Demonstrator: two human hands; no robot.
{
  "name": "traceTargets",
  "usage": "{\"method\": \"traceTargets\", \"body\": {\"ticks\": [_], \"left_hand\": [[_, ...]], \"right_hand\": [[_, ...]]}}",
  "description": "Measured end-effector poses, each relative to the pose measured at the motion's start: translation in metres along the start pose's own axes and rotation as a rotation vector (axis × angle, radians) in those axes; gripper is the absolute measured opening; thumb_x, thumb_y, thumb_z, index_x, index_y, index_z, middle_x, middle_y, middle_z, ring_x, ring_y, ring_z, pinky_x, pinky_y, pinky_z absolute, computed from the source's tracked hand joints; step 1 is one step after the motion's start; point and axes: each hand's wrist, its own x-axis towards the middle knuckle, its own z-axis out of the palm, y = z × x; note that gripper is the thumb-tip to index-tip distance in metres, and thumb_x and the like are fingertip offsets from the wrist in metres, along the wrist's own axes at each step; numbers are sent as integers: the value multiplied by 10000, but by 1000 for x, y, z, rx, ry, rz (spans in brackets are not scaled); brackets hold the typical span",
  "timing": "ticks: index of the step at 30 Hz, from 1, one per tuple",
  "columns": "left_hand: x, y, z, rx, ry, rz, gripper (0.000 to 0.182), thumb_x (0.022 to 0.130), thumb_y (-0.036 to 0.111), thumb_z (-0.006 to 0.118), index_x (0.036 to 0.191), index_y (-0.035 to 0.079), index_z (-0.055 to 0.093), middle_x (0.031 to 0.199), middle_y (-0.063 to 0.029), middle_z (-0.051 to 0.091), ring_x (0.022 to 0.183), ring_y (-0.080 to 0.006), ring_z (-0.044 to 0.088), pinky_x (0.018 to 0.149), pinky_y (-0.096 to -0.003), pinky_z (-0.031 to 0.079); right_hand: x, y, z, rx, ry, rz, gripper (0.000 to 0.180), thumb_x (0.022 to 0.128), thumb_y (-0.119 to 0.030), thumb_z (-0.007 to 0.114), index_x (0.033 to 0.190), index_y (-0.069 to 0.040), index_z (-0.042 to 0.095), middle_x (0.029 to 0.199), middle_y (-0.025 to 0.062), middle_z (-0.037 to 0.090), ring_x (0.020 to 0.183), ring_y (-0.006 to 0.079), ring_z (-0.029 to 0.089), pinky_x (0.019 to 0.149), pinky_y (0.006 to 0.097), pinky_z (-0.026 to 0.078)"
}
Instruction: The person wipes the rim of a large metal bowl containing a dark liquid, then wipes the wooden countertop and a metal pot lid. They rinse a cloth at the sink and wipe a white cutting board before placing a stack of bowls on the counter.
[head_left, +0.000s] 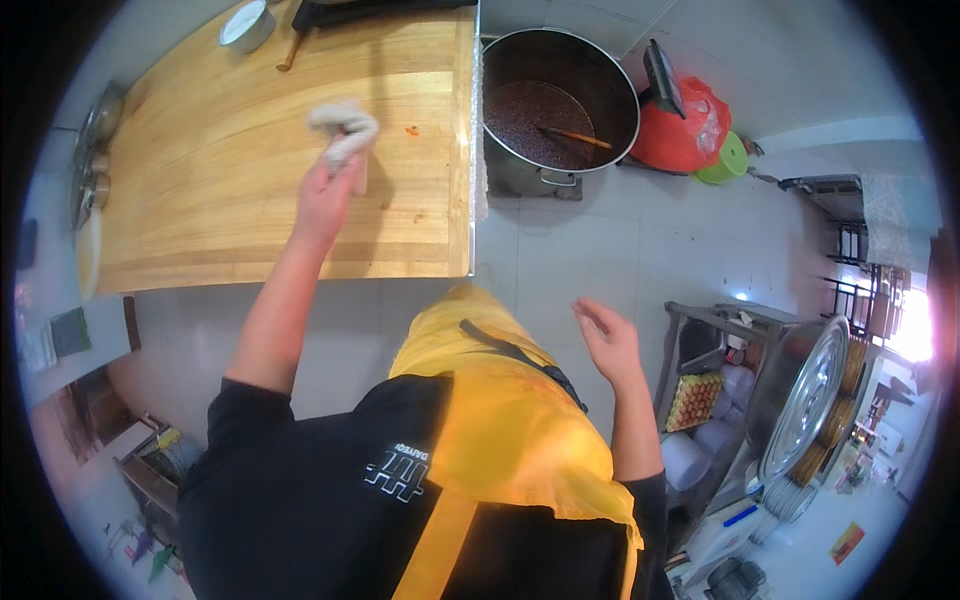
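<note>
My left hand (326, 196) is closed around a crumpled pale cloth (346, 129) over the wooden worktop (247, 172); the cloth is blurred. Whether the cloth touches the wood at every point I cannot tell. A small orange stain (412, 131) marks the wood to the right of the cloth. My right hand (611, 341) hangs over the tiled floor beside my yellow apron (517, 427), with nothing in it and its fingers loosely bent, apart from the thumb.
Right of the worktop stands a large metal pot (559, 161) of dark liquid with a wooden-handled utensil (577, 137). Beyond it are a red plastic bag (679, 131) and a green stool (724, 161). A rolling pin (294, 49) and a bowl of white powder (247, 28) lie at the back. Shelving (679, 322) holds an egg tray (694, 401).
</note>
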Motion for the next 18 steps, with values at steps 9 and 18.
{"method": "traceTargets", "body": {"ticks": [9, 18], "left_hand": [[74, -46, 93, 1060, -265, 472, 500, 965, 339, 470, 1401, 95, 473, 1478, -239, 356, 1289, -396, 404, 1091, -538, 250], [76, -29, 117, 1122, -289, 484, 466, 946, 316, 521, 1384, 157, 502, 1497, -204, 340, 1276, -369, 416, 1073, -506, 294]], "right_hand": [[-1, 63, -41, -108, -53, 387, 292, 934, -139, 605, 1180, 17, 633, 1018, 103, 718, 941, 149, 666, 851, 268, 502], [-61, 142, -48, 91, 22, 668, 289, 953, -146, 574, 1179, 27, 626, 995, 82, 713, 873, 137, 666, 783, 266, 520]]}}
